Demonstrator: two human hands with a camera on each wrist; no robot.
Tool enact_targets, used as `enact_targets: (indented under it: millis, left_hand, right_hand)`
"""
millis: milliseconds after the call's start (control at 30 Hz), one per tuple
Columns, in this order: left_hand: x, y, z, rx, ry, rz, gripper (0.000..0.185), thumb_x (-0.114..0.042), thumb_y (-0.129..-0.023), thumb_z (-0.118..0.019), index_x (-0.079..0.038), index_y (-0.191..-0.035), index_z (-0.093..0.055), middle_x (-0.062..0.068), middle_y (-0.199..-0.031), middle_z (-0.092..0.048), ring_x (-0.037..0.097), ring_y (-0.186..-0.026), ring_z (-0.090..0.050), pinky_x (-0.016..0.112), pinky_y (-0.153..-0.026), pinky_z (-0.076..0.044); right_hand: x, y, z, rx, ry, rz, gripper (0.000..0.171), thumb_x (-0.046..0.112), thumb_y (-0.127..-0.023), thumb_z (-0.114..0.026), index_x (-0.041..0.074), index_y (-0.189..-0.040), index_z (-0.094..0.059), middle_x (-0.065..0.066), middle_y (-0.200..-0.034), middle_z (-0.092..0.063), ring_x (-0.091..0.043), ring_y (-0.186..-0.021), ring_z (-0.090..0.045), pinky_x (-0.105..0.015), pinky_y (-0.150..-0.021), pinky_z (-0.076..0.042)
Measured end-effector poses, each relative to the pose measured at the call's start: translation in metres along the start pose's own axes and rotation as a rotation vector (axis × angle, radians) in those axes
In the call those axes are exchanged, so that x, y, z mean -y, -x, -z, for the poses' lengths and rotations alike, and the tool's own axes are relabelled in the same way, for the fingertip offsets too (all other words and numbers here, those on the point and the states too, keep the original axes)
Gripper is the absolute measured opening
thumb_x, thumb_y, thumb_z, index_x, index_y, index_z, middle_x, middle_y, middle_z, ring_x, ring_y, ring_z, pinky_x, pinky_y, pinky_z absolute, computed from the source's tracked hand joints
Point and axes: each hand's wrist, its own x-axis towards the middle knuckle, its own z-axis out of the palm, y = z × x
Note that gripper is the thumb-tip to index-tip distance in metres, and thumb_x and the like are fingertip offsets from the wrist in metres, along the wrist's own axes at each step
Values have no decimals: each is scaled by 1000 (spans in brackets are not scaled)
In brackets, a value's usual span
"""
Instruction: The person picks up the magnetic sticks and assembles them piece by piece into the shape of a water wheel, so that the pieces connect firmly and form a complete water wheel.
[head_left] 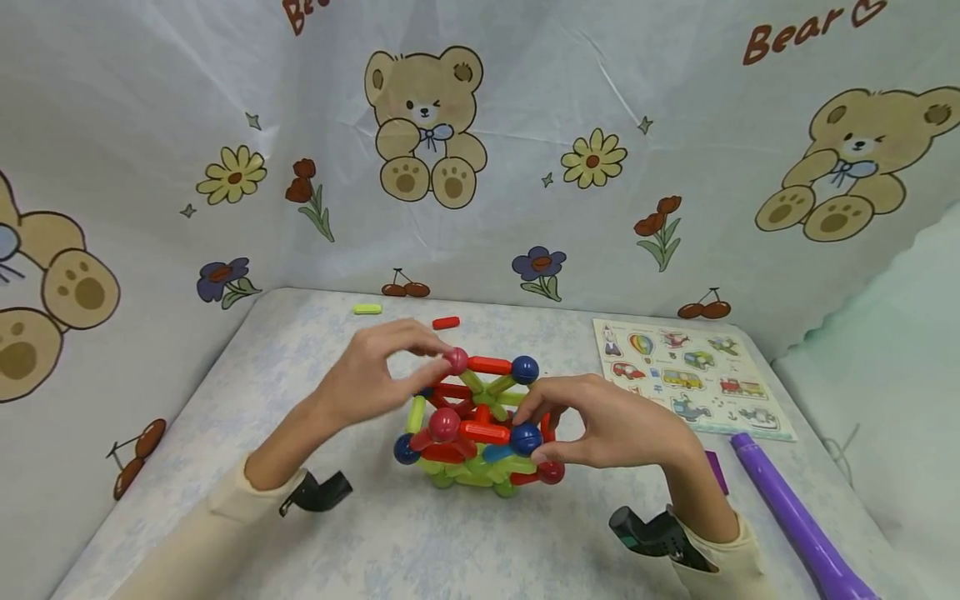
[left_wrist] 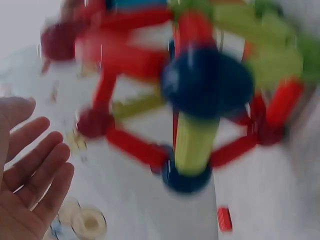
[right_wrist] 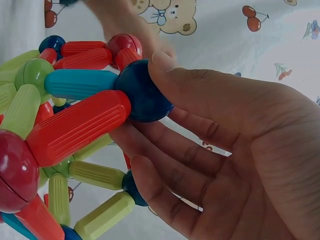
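A structure of coloured rods and balls, a magnetic building toy point(head_left: 486, 433), stands on the table between both hands. My right hand point(head_left: 611, 421) pinches a dark blue ball point(right_wrist: 142, 92) at its near right corner, thumb on one side and fingers on the other. A red rod point(right_wrist: 82, 127) and a blue rod point(right_wrist: 82, 83) join that ball. My left hand point(head_left: 367, 375) is at the far left top, fingertips right by a pinkish-red ball point(head_left: 456, 360). In the blurred left wrist view its fingers point(left_wrist: 47, 165) are extended and spread, beside the structure.
A yellow-green rod point(head_left: 367, 309) and a red rod point(head_left: 446, 322) lie loose behind the structure. At the right are a picture board point(head_left: 652, 400), a long purple stick point(head_left: 795, 508) and a small purple piece point(head_left: 716, 471). A bear-print cloth point(head_left: 510, 225) hangs behind.
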Motion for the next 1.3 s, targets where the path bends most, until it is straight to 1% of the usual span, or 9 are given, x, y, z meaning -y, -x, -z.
enact_targets:
  millis: [67, 167, 333, 500, 700, 833, 967, 1133, 1300]
  left_hand:
    - [26, -10, 11, -46, -81, 67, 18, -13, -97, -82, -11, -115, -81, -1, -108, -78, 15, -97, -74, 37, -86, -65]
    - [74, -20, 25, -51, -161, 201, 18, -14, -100, -79, -8, -117, -79, 6, -112, -78, 22, -101, -74, 45, -89, -64]
    - [149, -18, 41, 70, -246, 430, 29, -10, -103, -73, 3, -129, -73, 23, -128, -71, 39, -116, -68, 55, -99, -58]
    - [195, 0, 41, 175, -328, 571, 36, -6, -103, -70, 8, -136, -68, 29, -139, -65, 47, -129, -60, 61, -109, -49]
    - [212, 11, 35, 172, -428, 572, 29, -3, -102, -72, 5, -129, -73, 25, -135, -66, 45, -129, -60, 62, -111, -47]
    - [215, 9, 29, 175, -469, 573, 32, -3, -102, -72, 3, -133, -71, 25, -139, -63, 45, -129, -59, 61, -109, -49]
    - [217, 6, 26, 198, -501, 597, 36, -1, -102, -70, 5, -137, -69, 28, -143, -60, 47, -136, -54, 63, -111, -48]
    - [222, 7, 22, 210, -517, 628, 35, 0, -104, -66, 6, -138, -68, 29, -138, -62, 47, -132, -56, 62, -107, -50]
    - [212, 13, 15, 164, -461, 573, 30, 0, -103, -66, 1, -133, -72, 23, -131, -66, 43, -126, -59, 59, -102, -53]
  right_hand:
    - [0, 0, 0, -3, 5, -3, 35, 31, -96, -85, 22, -126, -71, 9, -121, -74, -10, -104, -68, -31, -91, -62]
    - [0, 1, 1, -7, 6, 4, 36, 31, -95, -85, 21, -127, -71, 9, -122, -74, -10, -105, -68, -31, -91, -62]
    - [-2, 2, 1, -60, 4, 63, 34, 30, -96, -84, 20, -126, -72, 8, -120, -75, -12, -106, -71, -35, -91, -62]
    - [-6, 1, 4, -212, 63, 136, 26, 22, -97, -83, 19, -121, -73, 7, -114, -76, -13, -102, -70, -32, -87, -62]
    - [-17, -2, 9, -427, 152, 163, 29, 8, -93, -85, 16, -119, -74, 2, -113, -76, -12, -102, -68, -32, -82, -62]
    - [-25, -5, 11, -498, 197, 124, 32, 7, -92, -86, 18, -120, -74, 7, -116, -74, -12, -107, -67, -33, -82, -62]
    - [-31, -8, 8, -506, 207, 93, 35, 9, -92, -87, 18, -123, -74, 6, -121, -74, -13, -112, -67, -32, -85, -61]
    - [-37, -13, 4, -480, 170, 82, 35, 10, -93, -86, 17, -125, -74, 1, -122, -75, -16, -113, -68, -36, -88, -62]
    - [-36, -17, 4, -455, 165, 89, 35, 8, -92, -86, 16, -124, -74, 5, -120, -75, -14, -112, -68, -36, -88, -62]
